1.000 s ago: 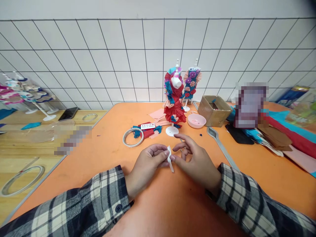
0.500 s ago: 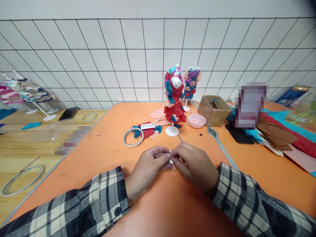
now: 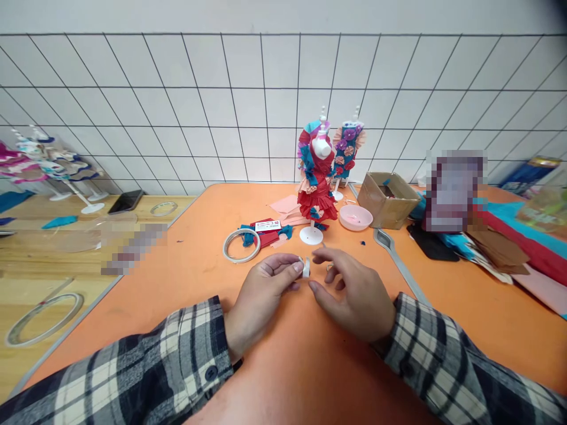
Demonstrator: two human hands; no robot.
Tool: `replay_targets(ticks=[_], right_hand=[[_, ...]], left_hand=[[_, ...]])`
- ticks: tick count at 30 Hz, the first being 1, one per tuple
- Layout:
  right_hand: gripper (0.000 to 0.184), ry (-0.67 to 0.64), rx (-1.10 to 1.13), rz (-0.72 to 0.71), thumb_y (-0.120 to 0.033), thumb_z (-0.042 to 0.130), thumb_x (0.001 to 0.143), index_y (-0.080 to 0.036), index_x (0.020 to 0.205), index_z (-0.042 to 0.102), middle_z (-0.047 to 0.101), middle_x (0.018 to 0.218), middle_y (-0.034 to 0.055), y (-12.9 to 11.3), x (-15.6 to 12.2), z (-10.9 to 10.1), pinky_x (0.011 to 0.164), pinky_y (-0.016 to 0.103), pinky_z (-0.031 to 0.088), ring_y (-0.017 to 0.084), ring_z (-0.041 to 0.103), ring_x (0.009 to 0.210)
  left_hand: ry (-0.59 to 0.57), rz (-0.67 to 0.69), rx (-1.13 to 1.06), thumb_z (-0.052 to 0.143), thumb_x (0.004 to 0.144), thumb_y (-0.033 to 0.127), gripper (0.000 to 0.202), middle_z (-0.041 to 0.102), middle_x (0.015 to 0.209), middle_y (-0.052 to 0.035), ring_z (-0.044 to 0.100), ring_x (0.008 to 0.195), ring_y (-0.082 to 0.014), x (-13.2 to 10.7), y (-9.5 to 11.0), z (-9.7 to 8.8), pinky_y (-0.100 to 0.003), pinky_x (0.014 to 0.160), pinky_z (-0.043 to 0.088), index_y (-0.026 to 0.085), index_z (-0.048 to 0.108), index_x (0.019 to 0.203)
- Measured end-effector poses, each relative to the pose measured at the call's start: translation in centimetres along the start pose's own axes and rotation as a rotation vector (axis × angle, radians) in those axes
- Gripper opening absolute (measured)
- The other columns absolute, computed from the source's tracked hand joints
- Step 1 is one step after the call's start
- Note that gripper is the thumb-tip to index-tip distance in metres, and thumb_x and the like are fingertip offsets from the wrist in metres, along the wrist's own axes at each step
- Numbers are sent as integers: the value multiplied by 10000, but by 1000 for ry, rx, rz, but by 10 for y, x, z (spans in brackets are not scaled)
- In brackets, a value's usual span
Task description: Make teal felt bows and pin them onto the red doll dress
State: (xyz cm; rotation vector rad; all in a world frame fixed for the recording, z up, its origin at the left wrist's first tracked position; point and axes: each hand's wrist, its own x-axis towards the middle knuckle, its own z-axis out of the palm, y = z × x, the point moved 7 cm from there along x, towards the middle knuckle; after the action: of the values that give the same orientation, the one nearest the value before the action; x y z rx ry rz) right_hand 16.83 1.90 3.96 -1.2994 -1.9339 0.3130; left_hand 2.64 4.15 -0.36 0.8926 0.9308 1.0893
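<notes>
My left hand (image 3: 270,280) pinches a small white strip (image 3: 306,268) between thumb and fingers, over the orange mat. Just right of the strip, my right hand (image 3: 349,286) is open, its thumb and index finger apart with nothing visible between them. Beyond the hands stands a miniature dress form (image 3: 319,177) on a white round base, dressed in red, blue and pink ruffles. A roll of tape (image 3: 241,245) lies left of it, touching red and blue scraps (image 3: 268,237). A pink bowl (image 3: 355,217) sits to the right of the dress form.
Behind stands a second dress form (image 3: 348,147) with paper flowers. A cardboard box (image 3: 387,198), a propped blurred screen (image 3: 454,192) and stacked coloured sheets (image 3: 505,251) are at right. On the wooden table at left are a phone (image 3: 126,202), tape rolls (image 3: 44,319) and more dress forms (image 3: 57,162).
My right hand has opened and drawn slightly away from the left, exposing the white strip. The left hand keeps its pinch. The whole view has shifted slightly.
</notes>
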Motion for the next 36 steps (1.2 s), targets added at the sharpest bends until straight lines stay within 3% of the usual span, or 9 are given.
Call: replay_targets(ticks=[3, 7, 11, 15, 18, 26, 30, 33, 36], right_hand=[[418, 30, 92, 68, -260, 610, 768, -211, 1173, 519, 638, 1042, 37, 8, 3, -6, 579, 235, 484, 130, 590, 710], [100, -100, 282, 142, -251, 603, 774, -199, 849, 645, 650, 888, 32, 17, 6, 8, 594, 219, 499, 145, 608, 767], [68, -68, 366, 245, -249, 643, 758, -187, 777, 665, 661, 780, 21, 24, 5, 15, 609, 244, 491, 137, 602, 678], [54, -5, 377, 192, -236, 662, 754, -186, 741, 677, 660, 790, 30, 22, 6, 11, 639, 268, 489, 142, 597, 682], [55, 23, 352, 168, -229, 660, 755, -187, 719, 666, 651, 785, 36, 21, 7, 8, 626, 271, 489, 145, 592, 680], [21, -78, 402, 117, -194, 599, 778, -188, 758, 600, 610, 825, 26, 13, 7, 12, 642, 252, 489, 133, 567, 711], [63, -88, 478, 130, -247, 620, 787, -187, 771, 631, 620, 830, 35, 18, 6, 11, 654, 267, 472, 149, 567, 742], [112, -107, 442, 170, -293, 636, 786, -185, 773, 662, 605, 757, 21, 25, 5, 14, 597, 254, 436, 136, 530, 666], [140, -129, 392, 179, -318, 641, 783, -184, 778, 679, 579, 702, 5, 27, 6, 17, 554, 239, 403, 120, 487, 612]], left_hand=[[-78, -81, -155, 763, 717, 231, 210, 665, 781, -16, 629, 693, -107, -4, -9, 8, -206, 643, 525, 142, 637, 859], [-122, -100, -216, 741, 749, 184, 209, 684, 814, -17, 661, 753, -120, -5, -12, 11, -243, 726, 546, 162, 614, 913], [-135, -61, -150, 748, 741, 181, 315, 676, 866, -14, 659, 799, -128, -3, -9, 10, -274, 775, 541, 182, 602, 1021], [-123, -1, -41, 787, 690, 228, 422, 656, 854, -8, 647, 809, -155, 0, -3, 8, -332, 781, 542, 192, 593, 1063], [-92, 3, 29, 785, 686, 247, 450, 662, 858, -21, 636, 803, -162, 1, -1, 6, -306, 725, 538, 198, 591, 1090], [-97, -77, -12, 735, 742, 233, 464, 662, 973, -46, 612, 873, -156, 3, -9, 2, -251, 714, 489, 231, 575, 1178], [-18, 72, 86, 676, 796, 285, 270, 641, 1065, -59, 580, 932, -155, 12, 1, -12, -236, 747, 454, 195, 659, 1050], [-128, 182, 331, 658, 803, 337, 200, 672, 879, -62, 585, 848, -167, 12, 11, -4, -250, 760, 438, 143, 698, 827], [-162, 184, 443, 715, 739, 317, 170, 678, 777, -45, 597, 760, -172, 6, 15, 5, -260, 728, 449, 151, 697, 770]])
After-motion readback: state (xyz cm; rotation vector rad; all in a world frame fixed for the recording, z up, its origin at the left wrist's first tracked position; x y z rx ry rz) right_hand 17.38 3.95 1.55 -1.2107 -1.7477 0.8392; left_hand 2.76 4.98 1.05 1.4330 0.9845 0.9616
